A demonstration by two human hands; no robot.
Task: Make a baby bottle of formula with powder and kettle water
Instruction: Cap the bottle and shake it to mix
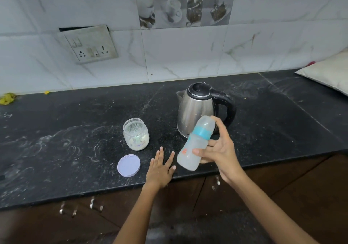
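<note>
My right hand (218,149) grips a translucent baby bottle (194,146) with a blue collar and a clear cap, holding it tilted above the counter's front edge. Whitish liquid seems to fill its lower part. My left hand (162,166) lies flat on the black counter (75,149), fingers spread, holding nothing. A steel kettle (197,108) with a black lid and handle stands just behind the bottle. To its left stands an open glass jar (136,134) with pale powder in it. The jar's lilac lid (129,165) lies flat near the front edge, left of my left hand.
A tiled wall with a socket plate (90,44) rises behind the counter. A white cushion-like thing (327,72) lies at the far right. Yellow scraps (7,98) sit at the far left by the wall. Dark cabinet doors with metal handles (96,204) hang below the counter.
</note>
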